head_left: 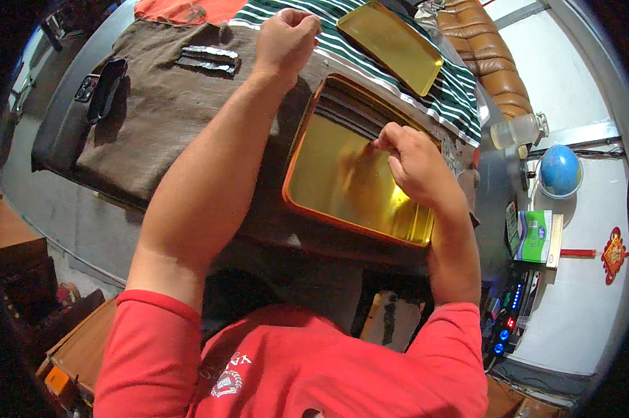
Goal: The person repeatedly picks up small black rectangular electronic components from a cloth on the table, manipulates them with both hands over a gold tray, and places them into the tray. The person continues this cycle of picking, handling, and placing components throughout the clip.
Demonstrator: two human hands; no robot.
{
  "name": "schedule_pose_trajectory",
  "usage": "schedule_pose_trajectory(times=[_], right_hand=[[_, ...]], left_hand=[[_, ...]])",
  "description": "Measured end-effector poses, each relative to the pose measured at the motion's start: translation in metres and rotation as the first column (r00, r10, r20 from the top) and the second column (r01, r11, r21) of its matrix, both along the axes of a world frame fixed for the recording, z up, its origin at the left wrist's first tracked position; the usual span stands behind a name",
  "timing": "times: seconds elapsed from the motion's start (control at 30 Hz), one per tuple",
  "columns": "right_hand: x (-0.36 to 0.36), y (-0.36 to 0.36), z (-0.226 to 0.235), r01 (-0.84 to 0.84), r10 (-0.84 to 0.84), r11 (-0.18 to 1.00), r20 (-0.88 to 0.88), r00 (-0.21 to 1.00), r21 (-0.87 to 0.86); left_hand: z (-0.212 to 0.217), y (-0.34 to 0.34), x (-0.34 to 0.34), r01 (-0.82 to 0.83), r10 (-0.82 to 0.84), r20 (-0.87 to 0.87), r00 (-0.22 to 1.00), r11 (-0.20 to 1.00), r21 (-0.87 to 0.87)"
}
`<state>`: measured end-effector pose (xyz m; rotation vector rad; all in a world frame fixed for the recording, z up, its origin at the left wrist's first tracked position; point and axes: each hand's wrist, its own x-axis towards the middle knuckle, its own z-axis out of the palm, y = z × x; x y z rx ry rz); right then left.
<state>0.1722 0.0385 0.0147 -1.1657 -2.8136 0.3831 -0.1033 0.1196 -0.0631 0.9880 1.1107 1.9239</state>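
Observation:
My left hand (286,43) is raised over the far side of the table, fingers curled shut; whatever they may pinch is hidden. Over a rectangular gold-coloured tin (321,174) with an orange rim, my right hand (419,167) reaches in, thumb and fingertips pressed together. I cannot make out anything in that pinch. Dark narrow strips (349,118) lie side by side along the tin's far inner wall, close to the right fingertips. The gold lid (391,49) rests inside up beyond the tin. To the left of my left forearm, silver-and-black strips (207,60) lie on a brown cloth (140,97).
A green-and-white striped cloth (457,104) lies under the lid. Far left are a phone (86,88) and a black strap-like item (108,90). Along the right stand a glass jar (515,131), a blue globe (560,171), a green-and-white pack (534,235) and a lit device (506,331).

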Motion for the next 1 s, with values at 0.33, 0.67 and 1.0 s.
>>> schedule_pose_trajectory(times=[0.33, 0.67, 1.0], right_hand=[[-0.059, 0.01, 0.007, -0.086, 0.086, 0.995, 0.008, 0.996, -0.057], [-0.1, 0.019, 0.019, -0.037, 0.048, 0.989, 0.076, 0.996, -0.145], [-0.097, 0.036, 0.016, -0.045, 0.021, 0.939, -0.072, 0.997, -0.342]], left_hand=[[-0.019, 0.021, -0.003, -0.195, 0.2, 0.029, 0.979, 0.971, -0.139], [-0.027, 0.032, 0.0, -0.247, 0.263, 0.066, 0.962, 0.95, -0.192], [-0.024, 0.03, 0.001, -0.238, 0.249, 0.057, 0.967, 0.958, -0.161]])
